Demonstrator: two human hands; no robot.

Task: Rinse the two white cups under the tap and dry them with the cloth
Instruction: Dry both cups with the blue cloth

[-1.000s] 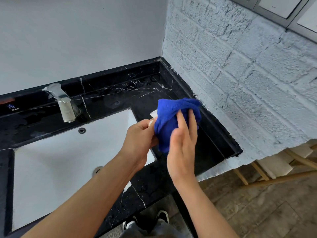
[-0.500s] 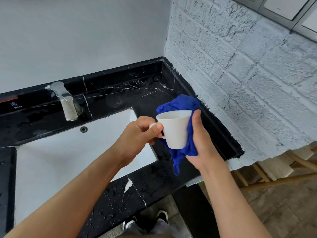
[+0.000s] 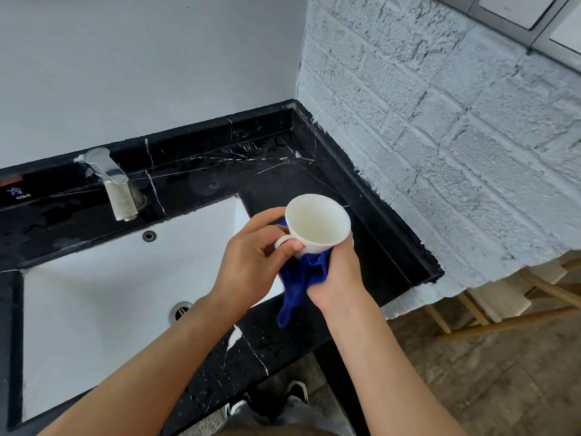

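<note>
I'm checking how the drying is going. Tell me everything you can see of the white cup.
The white cup looks like plain glazed ceramic, tapering toward its base, with a loop handle. It is tilted, mouth toward the camera, and looks empty. The left hand pinches the handle; the right hand cups its underside through the blue cloth. It is held above the counter's edge.

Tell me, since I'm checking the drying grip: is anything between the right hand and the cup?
Yes. The blue cloth lies between the right hand and the underside of the white cup. The left hand pinches the cup's handle bare, with no cloth between.
</note>
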